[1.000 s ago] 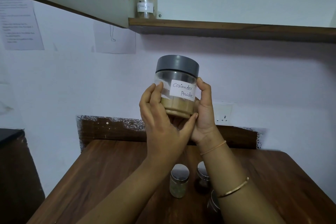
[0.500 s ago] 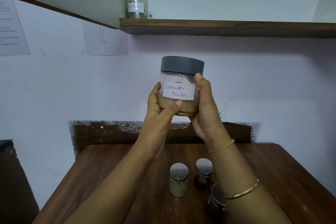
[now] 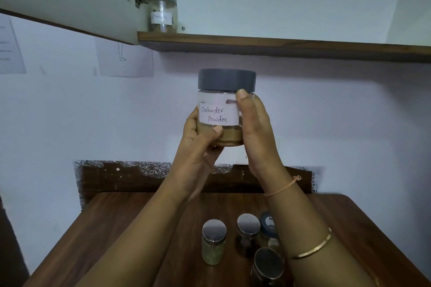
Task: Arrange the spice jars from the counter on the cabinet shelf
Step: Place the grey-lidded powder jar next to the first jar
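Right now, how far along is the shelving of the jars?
Done: one steel-lidded jar stands on the cabinet shelf. In hand: left hand and right hand hold the coriander powder jar, below the shelf. Left: at least four jars wait on the counter.

Home kitchen: labelled spice jars [image 3: 213, 242] on wooden counter [image 3: 116, 240], wall cabinet shelf [image 3: 279, 45] above.

cabinet shelf [image 3: 279, 45] free to the right, lidded jar [image 3: 163, 14] blocking its left end
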